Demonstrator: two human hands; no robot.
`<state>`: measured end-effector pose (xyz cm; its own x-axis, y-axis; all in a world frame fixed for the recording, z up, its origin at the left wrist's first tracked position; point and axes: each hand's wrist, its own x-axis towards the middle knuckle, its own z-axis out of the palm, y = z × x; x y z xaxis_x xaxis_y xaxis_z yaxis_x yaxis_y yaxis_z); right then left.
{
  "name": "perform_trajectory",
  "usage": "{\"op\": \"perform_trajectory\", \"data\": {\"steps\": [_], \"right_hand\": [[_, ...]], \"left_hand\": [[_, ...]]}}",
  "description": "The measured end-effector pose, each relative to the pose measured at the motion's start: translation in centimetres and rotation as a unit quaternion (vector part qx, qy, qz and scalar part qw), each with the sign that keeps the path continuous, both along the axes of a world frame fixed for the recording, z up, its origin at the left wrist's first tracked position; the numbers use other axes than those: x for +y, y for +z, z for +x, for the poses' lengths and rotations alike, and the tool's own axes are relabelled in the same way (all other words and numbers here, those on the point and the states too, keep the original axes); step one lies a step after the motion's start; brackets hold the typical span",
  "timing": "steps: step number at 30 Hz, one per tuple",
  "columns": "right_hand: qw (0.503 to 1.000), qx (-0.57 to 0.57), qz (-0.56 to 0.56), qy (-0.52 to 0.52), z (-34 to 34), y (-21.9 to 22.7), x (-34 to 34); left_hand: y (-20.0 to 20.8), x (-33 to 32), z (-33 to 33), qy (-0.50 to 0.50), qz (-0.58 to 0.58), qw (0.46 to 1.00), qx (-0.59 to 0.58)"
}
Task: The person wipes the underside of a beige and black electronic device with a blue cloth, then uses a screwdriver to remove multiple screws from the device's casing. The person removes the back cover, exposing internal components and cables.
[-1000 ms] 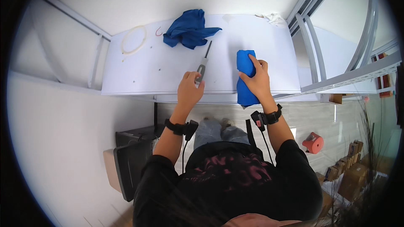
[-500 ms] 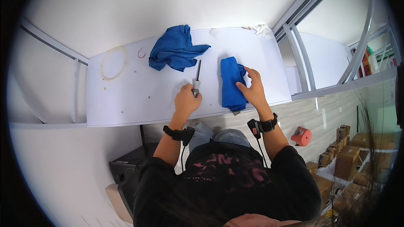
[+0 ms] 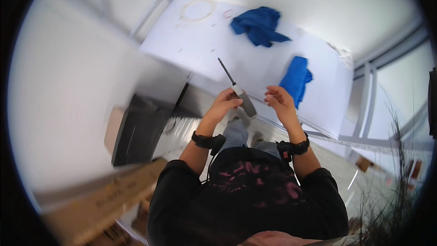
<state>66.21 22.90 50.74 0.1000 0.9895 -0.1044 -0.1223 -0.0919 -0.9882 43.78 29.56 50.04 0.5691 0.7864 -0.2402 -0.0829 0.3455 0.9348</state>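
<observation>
My left hand (image 3: 226, 103) is closed around a screwdriver (image 3: 246, 103) with a grey handle, a pale collar and a long dark shaft. The shaft points up and left, over the table's front edge. My right hand (image 3: 282, 105) hangs just right of the handle, apart from it. Its fingers are loosely bent and spread, with nothing between them. Beyond that hand a folded blue cloth (image 3: 297, 78) lies on the white table (image 3: 186, 41). Farther back sits a crumpled blue cloth (image 3: 259, 25).
A pale ring (image 3: 197, 10) and a thin reddish loop (image 3: 227, 14) lie at the table's far left. Something white and crumpled (image 3: 344, 55) is at its far right corner. Grey framing (image 3: 368, 91) bounds the right side. Left of me stand a black box-like object (image 3: 139, 132) and a cardboard box (image 3: 104, 205).
The view has swung left. My left hand has lifted the screwdriver off the table toward my body. My right hand has left the folded cloth and come close to the screwdriver's handle.
</observation>
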Motion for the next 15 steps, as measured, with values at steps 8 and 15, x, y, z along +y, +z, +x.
{"op": "perform_trajectory", "data": {"steps": [8,15], "right_hand": [[0.912,0.117,-0.132,0.37,-12.8,1.5,-5.1],[0.893,0.083,-0.135,0.421,-20.9,0.6,-8.3]], "left_hand": [[1.6,-13.6,-10.9,0.202,-0.014,0.979,-0.034],[1.3,-18.6,-19.7,0.297,-0.05,0.953,-0.035]]}}
